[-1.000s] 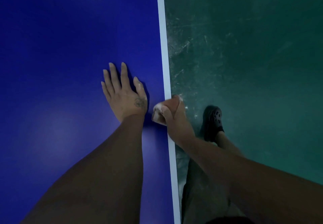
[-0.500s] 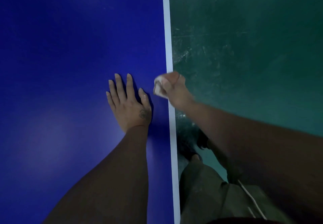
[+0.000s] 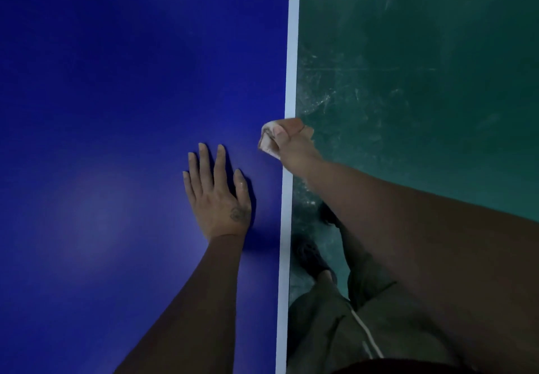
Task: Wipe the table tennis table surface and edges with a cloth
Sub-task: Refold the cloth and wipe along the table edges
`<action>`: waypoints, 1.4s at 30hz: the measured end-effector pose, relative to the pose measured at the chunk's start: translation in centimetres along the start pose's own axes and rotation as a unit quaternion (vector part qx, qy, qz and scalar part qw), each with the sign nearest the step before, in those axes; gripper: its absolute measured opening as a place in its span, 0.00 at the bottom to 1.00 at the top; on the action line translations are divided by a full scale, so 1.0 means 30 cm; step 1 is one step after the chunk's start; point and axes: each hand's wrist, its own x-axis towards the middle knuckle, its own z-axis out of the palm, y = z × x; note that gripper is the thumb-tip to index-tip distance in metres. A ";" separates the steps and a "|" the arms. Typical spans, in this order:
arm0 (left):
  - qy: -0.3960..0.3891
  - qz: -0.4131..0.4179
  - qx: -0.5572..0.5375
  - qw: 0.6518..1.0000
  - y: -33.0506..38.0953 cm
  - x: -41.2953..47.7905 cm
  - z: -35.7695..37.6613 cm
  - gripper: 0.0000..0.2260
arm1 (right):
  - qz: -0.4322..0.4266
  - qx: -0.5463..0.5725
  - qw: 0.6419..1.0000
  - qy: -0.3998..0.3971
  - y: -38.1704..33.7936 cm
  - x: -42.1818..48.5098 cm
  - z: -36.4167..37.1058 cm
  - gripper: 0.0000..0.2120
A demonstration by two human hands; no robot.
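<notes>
— While braced flat on the blue table [image 3: 116, 111], left hand [image 3: 218, 195]: fingers spread, holding nothing.
— And right hand [image 3: 291, 143]?
— Clenched around the cloth [image 3: 267, 141], pressed at the white right edge [image 3: 291, 67].

Table [image 3: 116, 111] bare beyond flat left hand [image 3: 217, 198] (edge too).
</notes>
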 end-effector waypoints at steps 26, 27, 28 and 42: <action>-0.033 0.026 0.034 0.999 0.436 1.133 0.220 0.28 | 0.047 0.059 0.995 -0.065 -0.325 0.320 -0.149 0.43; -0.024 0.008 0.039 0.999 0.434 1.129 0.224 0.29 | 0.045 0.053 0.995 -0.068 -0.332 0.326 -0.155 0.44; -0.018 -0.004 0.041 0.999 0.435 1.128 0.229 0.30 | 0.041 0.048 0.996 -0.068 -0.346 0.337 -0.160 0.43; 0.004 0.000 0.046 0.999 0.431 1.147 0.261 0.28 | -0.043 0.002 0.998 -0.046 -0.650 0.592 -0.258 0.29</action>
